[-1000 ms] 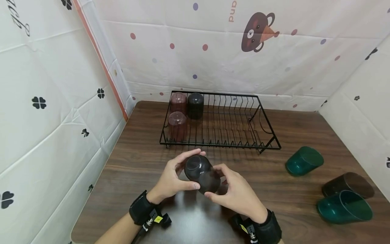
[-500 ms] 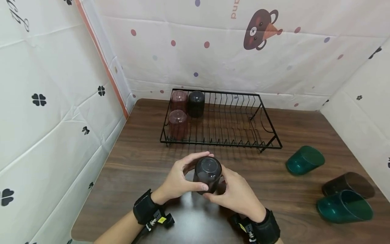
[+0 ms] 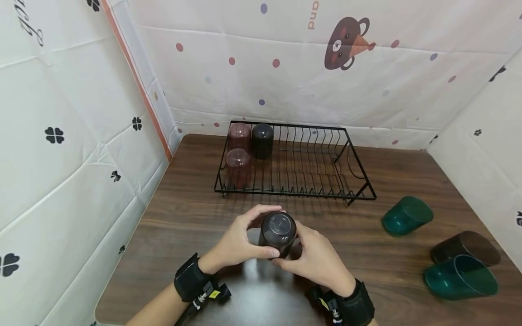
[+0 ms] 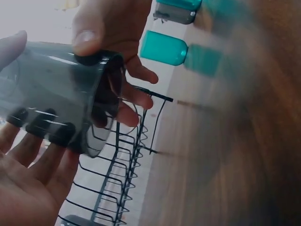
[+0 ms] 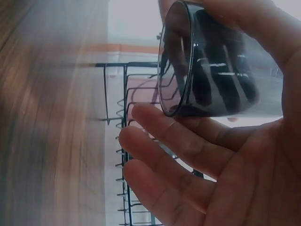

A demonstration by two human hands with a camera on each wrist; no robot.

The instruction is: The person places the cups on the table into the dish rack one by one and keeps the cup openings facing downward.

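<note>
Both hands hold a dark smoky tumbler (image 3: pixel 278 234) bottom-up above the near middle of the wooden tabletop (image 3: pixel 191 213), its mouth facing down and its flat base toward the head camera; the left hand (image 3: pixel 238 240) curls round its left side, thumb in front and fingers behind; the right hand (image 3: pixel 316 258) cups its right side, thumb pressed to the wall, while in the right wrist view the lower fingers (image 5: pixel 160 155) lie fairly straight below the rim. In the left wrist view the left hand's fingertips (image 4: pixel 44 125) show dark through the tumbler's wall.

Toward the far edge stands a black wire dish rack (image 3: pixel 310 167); in its left end three tumblers stand upside down: a pink tumbler (image 3: pixel 239 135) at the far left corner, a black tumbler (image 3: pixel 262 139) just beside it to the right, and a second pink tumbler (image 3: pixel 238 165) nearer, in front of the first.

By the right edge of the tabletop three tumblers lie on their sides: a green tumbler (image 3: pixel 406 215) alone, well apart from the rack; nearer the near right corner a brown tumbler (image 3: pixel 466 246) and a larger-looking teal tumbler (image 3: pixel 461 277), touching or nearly so.
</note>
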